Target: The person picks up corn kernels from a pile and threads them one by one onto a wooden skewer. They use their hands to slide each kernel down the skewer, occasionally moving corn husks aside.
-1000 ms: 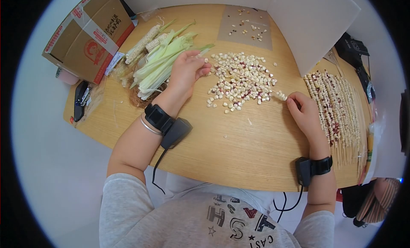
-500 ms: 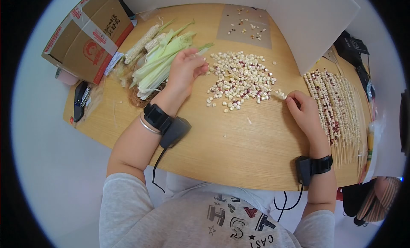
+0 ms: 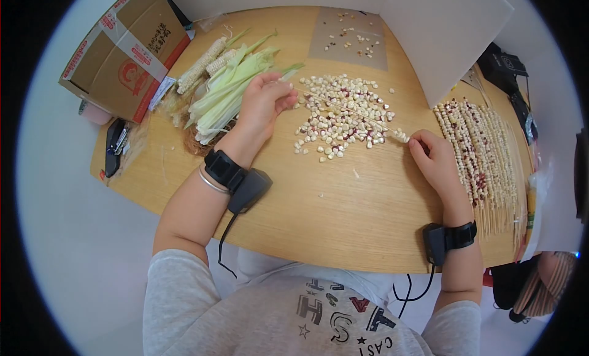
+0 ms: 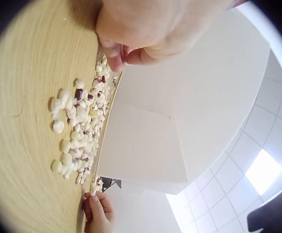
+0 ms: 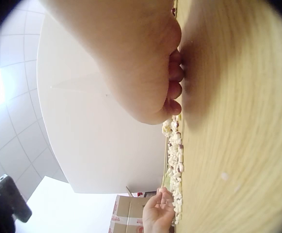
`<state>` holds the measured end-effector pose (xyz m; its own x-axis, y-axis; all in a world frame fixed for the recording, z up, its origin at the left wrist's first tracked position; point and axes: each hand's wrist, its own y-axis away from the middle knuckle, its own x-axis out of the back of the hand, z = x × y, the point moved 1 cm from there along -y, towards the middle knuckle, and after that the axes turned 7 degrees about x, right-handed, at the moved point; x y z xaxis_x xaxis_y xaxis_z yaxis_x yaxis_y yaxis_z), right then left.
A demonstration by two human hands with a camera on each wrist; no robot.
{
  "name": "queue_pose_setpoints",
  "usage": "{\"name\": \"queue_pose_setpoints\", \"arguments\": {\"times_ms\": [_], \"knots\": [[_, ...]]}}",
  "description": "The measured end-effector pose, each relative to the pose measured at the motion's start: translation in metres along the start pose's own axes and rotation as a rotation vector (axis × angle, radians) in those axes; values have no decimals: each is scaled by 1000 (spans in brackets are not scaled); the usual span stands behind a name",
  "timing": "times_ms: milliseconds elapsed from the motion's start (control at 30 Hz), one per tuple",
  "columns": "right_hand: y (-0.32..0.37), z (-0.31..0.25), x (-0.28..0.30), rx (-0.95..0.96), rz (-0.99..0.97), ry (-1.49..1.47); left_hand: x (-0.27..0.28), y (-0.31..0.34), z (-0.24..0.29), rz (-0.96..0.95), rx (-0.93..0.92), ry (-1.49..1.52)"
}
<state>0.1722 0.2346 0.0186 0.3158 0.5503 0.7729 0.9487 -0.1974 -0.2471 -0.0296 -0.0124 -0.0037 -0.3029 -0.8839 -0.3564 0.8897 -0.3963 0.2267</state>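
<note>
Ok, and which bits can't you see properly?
- Skewer's end in the right hand: head view, hidden by the fingers.
- What's under the corn husks: head view, husks cover it.
- Small red print on the cardboard box: head view, too small to read.

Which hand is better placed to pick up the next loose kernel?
Probably the left hand: it is at the stick's bare end, beside the loose kernels. The right hand grips the other end, by the threaded kernels.
</note>
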Motion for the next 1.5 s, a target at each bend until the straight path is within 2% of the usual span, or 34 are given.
{"name": "queue_pose_setpoints", "arguments": {"times_ms": [467,1300,1500], "knots": [[0,1,-1,-13,-13,9,3,-3,1,-65,60,62],[0,2,0,6,-10,-4,5,-3,2,-50,76,103],[0,2,0,3,-16,-2,9,-9,2,-106,84,93]]}}
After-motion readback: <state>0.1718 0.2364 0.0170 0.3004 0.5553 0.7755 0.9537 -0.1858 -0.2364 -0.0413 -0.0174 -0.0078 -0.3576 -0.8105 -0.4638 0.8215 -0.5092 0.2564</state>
